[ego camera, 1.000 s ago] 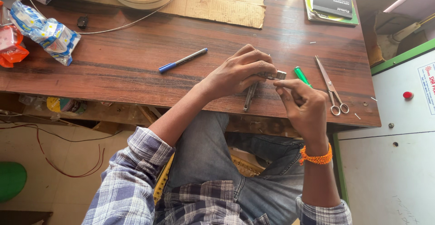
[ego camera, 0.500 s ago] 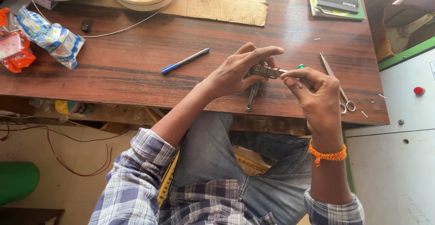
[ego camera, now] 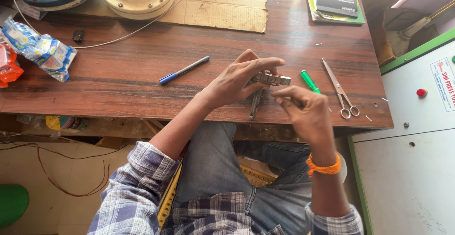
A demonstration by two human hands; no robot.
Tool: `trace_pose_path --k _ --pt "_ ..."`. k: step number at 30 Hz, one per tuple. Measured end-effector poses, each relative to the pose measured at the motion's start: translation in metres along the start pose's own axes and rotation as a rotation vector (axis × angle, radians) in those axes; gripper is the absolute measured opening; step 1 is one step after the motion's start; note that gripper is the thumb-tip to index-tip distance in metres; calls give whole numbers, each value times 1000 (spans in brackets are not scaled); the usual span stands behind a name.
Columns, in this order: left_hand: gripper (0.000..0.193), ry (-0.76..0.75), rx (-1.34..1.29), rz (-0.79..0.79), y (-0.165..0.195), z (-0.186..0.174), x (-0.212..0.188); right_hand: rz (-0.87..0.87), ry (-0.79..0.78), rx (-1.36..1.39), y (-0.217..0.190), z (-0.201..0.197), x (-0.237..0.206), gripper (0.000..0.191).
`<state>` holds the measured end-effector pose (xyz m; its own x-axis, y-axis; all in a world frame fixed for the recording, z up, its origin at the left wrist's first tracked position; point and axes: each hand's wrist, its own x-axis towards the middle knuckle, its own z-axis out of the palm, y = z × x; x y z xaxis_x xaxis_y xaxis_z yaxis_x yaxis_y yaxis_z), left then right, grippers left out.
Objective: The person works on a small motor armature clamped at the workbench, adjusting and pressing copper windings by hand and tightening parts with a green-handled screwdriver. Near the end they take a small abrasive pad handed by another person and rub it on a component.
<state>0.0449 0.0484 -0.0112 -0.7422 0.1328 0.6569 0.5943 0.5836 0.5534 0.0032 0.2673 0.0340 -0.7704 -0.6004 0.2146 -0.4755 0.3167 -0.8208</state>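
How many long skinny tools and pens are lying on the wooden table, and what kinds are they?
Blue-capped black pen: 1
Green-handled screwdriver: 1
Silver metal scissors: 1
Dark metal pliers, under the left hand: 1
Total: 4

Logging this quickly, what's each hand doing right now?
Left hand: closed on a small metal part.
Right hand: fingers pinched together beside it; contents cannot be told.

A small silvery metal part (ego camera: 272,78) lies level above the desk (ego camera: 118,88) edge, with dark pliers (ego camera: 255,104) slanting just below it.
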Motion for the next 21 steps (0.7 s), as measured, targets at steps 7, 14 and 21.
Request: trace_pose_path --k 7,14,21 --pt "60 -5 71 84 -5 0 -2 -285 103 -145 16 26 -6 12" --pt "59 -37 51 62 -2 -7 1 -296 119 -97 30 29 -9 12" --pt "60 -27 41 50 0 -8 4 -303 264 -15 62 40 -7 14"
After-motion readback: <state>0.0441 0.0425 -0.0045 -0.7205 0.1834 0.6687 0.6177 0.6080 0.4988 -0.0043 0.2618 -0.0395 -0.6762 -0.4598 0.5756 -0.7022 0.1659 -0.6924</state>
